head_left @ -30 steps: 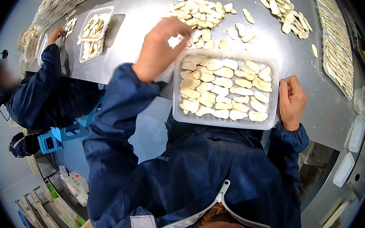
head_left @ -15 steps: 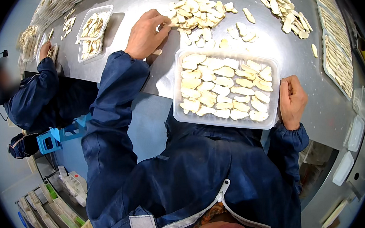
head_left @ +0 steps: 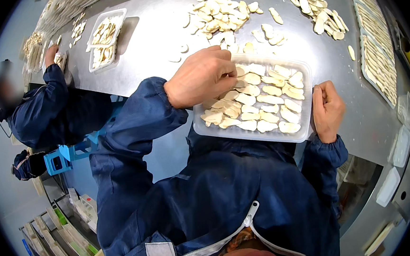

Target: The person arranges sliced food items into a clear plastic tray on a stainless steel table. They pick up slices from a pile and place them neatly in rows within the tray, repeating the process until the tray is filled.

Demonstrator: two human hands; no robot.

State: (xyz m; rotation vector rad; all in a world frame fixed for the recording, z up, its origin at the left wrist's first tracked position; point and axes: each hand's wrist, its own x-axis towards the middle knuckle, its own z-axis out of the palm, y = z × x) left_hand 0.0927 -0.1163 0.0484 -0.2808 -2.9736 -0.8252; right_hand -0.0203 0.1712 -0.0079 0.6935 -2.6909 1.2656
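Note:
A clear plastic tray [head_left: 262,136] sits at the table's near edge, partly overhanging it. Inside lie pale, cream-coloured elongated slices [head_left: 272,90] set flat in rough rows. My left hand [head_left: 206,75] hovers over the tray's far left corner with its fingers pinched together; whatever is between the fingertips is hidden. Beside the tray's right rim, my right hand [head_left: 328,112] is curled closed, and what it holds, if anything, does not show. Beyond the tray is a loose heap of the same slices [head_left: 221,15].
Another slice pile [head_left: 318,13] lies at the far right. Filled trays [head_left: 376,63] line the right side. Two slice-filled containers [head_left: 106,32] stand at left. A person [head_left: 37,104] in dark blue works there, near a blue stool [head_left: 57,159]. Empty tray-like plastic pieces [head_left: 388,186] sit lower right.
My left hand has moved from the heap toward me and rightward, over the tray's left part. The heap's left side has shifted. My right hand has stayed beside the tray.

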